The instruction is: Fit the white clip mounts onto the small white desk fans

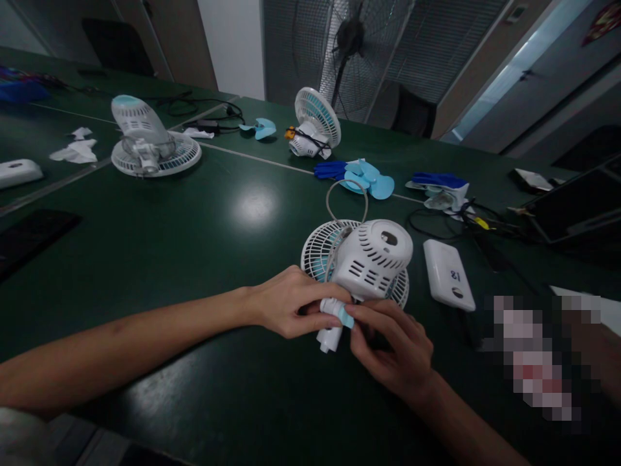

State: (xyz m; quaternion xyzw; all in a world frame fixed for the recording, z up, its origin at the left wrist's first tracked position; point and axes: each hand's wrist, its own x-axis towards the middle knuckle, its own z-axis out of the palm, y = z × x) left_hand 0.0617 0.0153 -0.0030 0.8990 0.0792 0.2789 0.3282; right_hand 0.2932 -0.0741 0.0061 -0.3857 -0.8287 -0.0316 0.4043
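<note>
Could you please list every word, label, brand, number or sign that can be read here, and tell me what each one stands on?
"81" as seen from here ("18" if upside down): dark digits on the flat white plastic block with rounded corners.
Too small to read: any marking on the small pale rectangular wall panel.
Too blurred: the red patterned decoration, top right.
No other text is legible.
</note>
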